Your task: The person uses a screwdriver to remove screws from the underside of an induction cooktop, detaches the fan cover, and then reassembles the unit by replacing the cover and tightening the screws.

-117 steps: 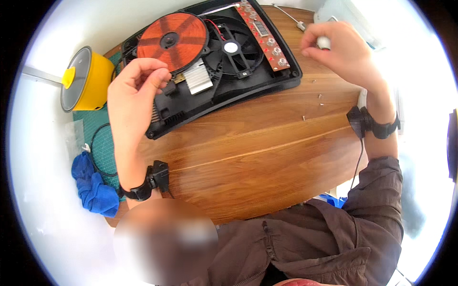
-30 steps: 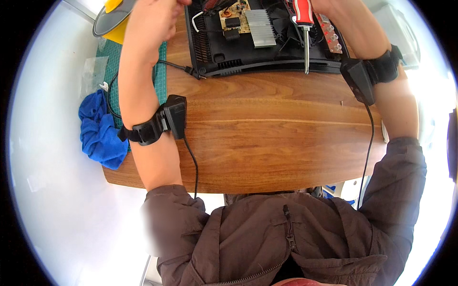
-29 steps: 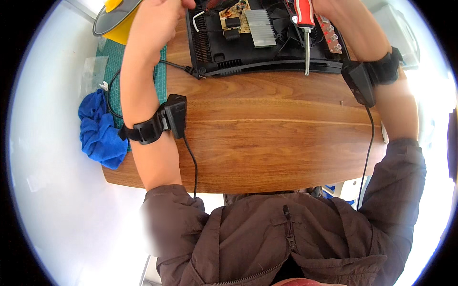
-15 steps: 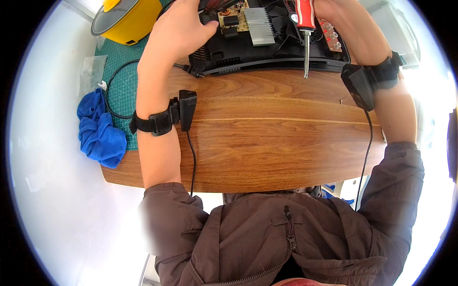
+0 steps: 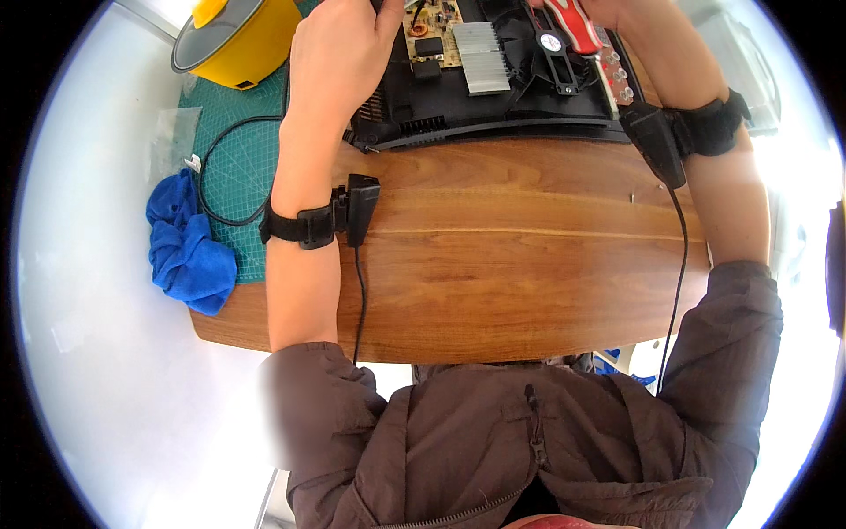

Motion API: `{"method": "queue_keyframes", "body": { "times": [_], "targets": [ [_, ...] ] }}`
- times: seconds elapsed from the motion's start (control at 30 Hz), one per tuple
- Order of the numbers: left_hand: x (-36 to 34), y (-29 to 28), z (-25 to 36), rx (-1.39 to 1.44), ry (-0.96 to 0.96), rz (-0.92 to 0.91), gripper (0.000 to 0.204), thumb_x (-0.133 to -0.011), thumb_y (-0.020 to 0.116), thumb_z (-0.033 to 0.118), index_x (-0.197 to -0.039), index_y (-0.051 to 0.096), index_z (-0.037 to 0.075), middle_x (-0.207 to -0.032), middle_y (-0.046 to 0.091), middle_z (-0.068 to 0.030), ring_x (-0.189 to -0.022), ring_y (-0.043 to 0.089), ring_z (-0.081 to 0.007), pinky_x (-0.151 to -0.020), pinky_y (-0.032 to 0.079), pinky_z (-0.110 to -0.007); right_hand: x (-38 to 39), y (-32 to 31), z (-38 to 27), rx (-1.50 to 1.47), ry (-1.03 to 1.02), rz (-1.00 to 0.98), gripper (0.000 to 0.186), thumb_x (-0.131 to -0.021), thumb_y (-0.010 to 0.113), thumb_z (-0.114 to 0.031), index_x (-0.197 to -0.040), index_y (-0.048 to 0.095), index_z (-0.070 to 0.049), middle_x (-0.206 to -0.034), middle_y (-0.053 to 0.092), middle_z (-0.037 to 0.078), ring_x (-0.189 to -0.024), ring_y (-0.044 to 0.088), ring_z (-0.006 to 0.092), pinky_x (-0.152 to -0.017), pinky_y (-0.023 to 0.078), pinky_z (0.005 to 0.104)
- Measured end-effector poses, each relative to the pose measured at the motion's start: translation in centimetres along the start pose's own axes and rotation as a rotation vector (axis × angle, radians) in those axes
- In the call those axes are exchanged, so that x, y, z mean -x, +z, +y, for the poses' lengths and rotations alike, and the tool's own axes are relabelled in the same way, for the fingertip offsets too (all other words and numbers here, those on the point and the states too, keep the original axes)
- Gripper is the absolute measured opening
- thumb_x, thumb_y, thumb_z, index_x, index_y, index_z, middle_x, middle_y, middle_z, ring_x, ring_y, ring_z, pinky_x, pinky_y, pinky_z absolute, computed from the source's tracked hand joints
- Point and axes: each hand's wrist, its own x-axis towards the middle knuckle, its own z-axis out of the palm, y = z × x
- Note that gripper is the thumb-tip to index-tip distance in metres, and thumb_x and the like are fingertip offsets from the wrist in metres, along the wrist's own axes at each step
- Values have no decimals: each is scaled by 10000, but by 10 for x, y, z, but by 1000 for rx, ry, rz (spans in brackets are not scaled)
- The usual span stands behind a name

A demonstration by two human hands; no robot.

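Note:
At the far edge of the table lies an opened black appliance housing [image 5: 493, 119]. Inside it are a circuit board [image 5: 436, 48], a silver finned heat sink [image 5: 482, 57], a black fan [image 5: 529, 79] and a small board with clear round parts [image 5: 614, 70]. My right hand [image 5: 617, 12] is closed around a red-handled screwdriver [image 5: 577, 26], its shaft slanting down toward the housing's right front corner. My left hand [image 5: 339, 57] is over the housing's left side, thumb beside a dark thing; its fingers are cut off by the upper edge.
A yellow pot with a glass lid [image 5: 256, 44] stands at the far left on a green cutting mat [image 5: 233, 163]. Nearby are a black cable [image 5: 203, 167], a clear bag [image 5: 174, 141] and a blue cloth [image 5: 189, 247]. Small screws [image 5: 632, 197] lie at right on the wooden table [image 5: 493, 264].
The screwdriver has swung from upright to slanting, its tip now farther right. My left hand has shifted right, with its thumb turned upward. A second small screw now shows on the table.

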Motion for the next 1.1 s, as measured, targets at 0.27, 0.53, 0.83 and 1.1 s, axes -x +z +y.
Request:
{"method": "queue_keyframes", "body": {
  "times": [0.27, 0.53, 0.83, 1.1],
  "targets": [
    [-5, 7, 0, 77, -89, 12, 273, -1027, 577, 225, -1003, 667, -32, -912, 666, -285, -911, 634, -501, -776, 505, -521, -26, 29, 32, 941, -438, 56, 217, -772, 711, -208, -845, 772, -13, -801, 712, 247, -804, 699, 436, -749, 565, 526],
    [-5, 9, -6, 92, 9, 63, 242, -1027, 575, 191, -1041, 673, -30, -949, 672, -287, -921, 637, -498, -783, 513, -521, -25, 38, 34, 871, -470, 21, 189, -769, 684, -182, -782, 751, -6, -765, 688, 258, -765, 686, 452, -726, 560, 537],
    [1, 30, 9, -219, 89, 18, 345, -965, 625, 161, -1264, 612, -9, -932, 649, -209, -867, 671, -422, -754, 549, -494, -3, 43, 40, 782, -321, 71, 202, -796, 660, -172, -725, 725, 5, -767, 692, 260, -789, 692, 451, -737, 568, 535],
    [-19, 51, 30, -683, 175, -93, 141, -944, 551, 97, -1027, 612, 1, -888, 671, -131, -767, 735, -249, -630, 615, -331, 14, 44, 78, 988, -388, 181, 243, -868, 702, -235, -851, 740, 5, -757, 715, 203, -735, 721, 357, -661, 588, 448]
  ]
}}
